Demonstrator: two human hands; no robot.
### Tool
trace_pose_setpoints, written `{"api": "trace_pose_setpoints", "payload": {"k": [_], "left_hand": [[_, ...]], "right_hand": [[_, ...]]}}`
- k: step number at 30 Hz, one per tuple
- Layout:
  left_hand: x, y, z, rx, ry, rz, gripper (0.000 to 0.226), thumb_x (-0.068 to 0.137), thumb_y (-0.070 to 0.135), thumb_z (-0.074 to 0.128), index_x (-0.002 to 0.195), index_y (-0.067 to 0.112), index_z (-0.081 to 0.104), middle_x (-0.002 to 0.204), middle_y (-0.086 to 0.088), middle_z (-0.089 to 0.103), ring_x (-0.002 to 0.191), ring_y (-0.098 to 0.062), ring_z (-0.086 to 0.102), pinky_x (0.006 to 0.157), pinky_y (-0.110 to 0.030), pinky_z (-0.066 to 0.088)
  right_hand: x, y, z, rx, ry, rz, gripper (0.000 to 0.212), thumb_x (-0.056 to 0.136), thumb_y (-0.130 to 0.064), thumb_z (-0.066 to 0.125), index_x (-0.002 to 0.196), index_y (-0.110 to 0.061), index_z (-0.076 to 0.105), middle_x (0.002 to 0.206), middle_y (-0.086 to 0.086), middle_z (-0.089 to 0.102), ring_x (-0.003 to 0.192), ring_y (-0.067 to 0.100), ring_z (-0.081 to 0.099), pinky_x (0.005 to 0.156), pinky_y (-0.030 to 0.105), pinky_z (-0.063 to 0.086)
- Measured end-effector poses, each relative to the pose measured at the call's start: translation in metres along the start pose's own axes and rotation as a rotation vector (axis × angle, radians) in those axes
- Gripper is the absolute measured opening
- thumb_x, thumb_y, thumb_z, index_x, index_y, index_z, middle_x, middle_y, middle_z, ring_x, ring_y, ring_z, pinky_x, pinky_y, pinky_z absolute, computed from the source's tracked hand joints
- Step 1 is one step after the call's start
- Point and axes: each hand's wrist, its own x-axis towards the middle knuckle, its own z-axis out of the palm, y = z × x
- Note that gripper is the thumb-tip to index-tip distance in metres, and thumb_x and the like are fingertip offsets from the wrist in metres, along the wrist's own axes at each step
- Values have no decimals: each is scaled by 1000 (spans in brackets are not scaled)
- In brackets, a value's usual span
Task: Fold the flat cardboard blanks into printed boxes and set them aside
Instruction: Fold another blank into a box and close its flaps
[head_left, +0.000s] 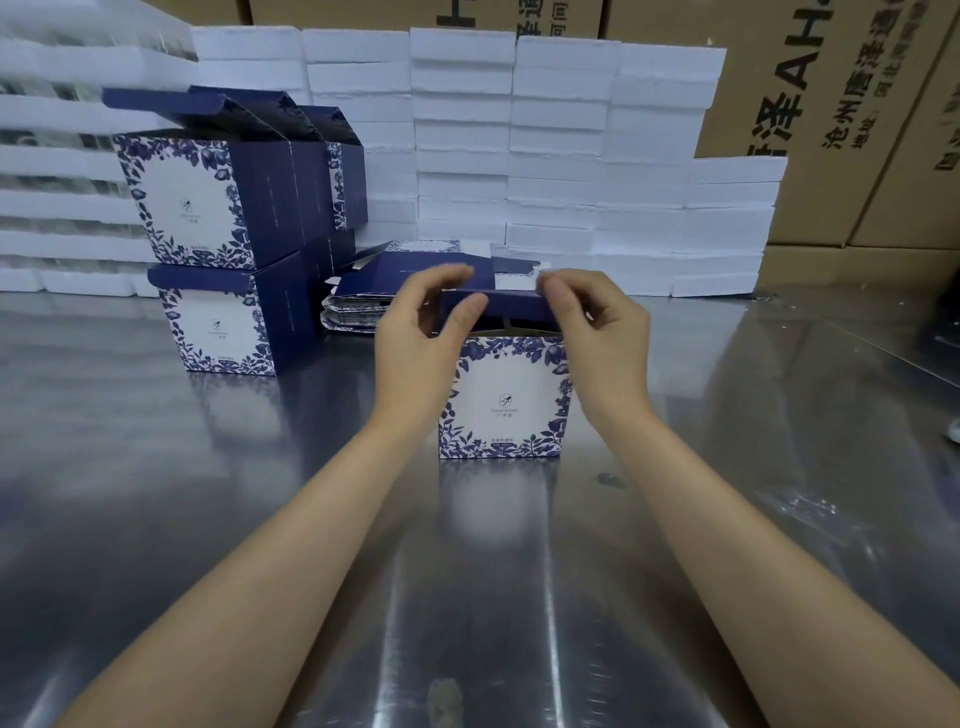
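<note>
A white box with a blue floral print (506, 402) stands upright on the steel table (208, 493), its dark blue top flap bent over the opening. My left hand (426, 332) pinches the flap's left end between thumb and fingers. My right hand (597, 332) pinches the flap's right end. Behind the box lies a pile of flat blanks (358, 306). To the left, several folded boxes (218, 312) stand stacked in two layers, the upper ones (208, 197) with lids open.
White foam trays (561, 156) are stacked in a wall along the back of the table. Brown shipping cartons (831, 104) with printed characters rise behind them at the right. The shiny table reflects light in front of me.
</note>
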Motion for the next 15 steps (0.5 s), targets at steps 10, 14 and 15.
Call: {"api": "trace_pose_setpoints", "payload": {"k": [10,14,15], "left_hand": [[7,-5,-3,-178,-18,-110,16,95,18,56,93,18,72,98,12,74,98,-2,65,85,-13,45],[4,-15,0,-86,-71,-190,16,95,9,58,97,19,70,113,10,66,100,6,58,89,-16,44],[3,-18,1,-48,-75,-200,15,96,10,58,97,20,70,121,8,61,103,10,55,90,-12,42]], "right_hand": [[5,-1,-3,67,170,-83,31,84,6,59,81,-24,67,110,-4,63,106,9,64,79,18,49],[-6,15,0,-217,103,-80,35,80,5,55,78,-29,67,104,-14,64,106,-1,53,91,26,40],[-7,20,-1,-199,108,-44,31,83,2,55,81,-27,68,104,-13,64,106,1,52,94,29,40]]}}
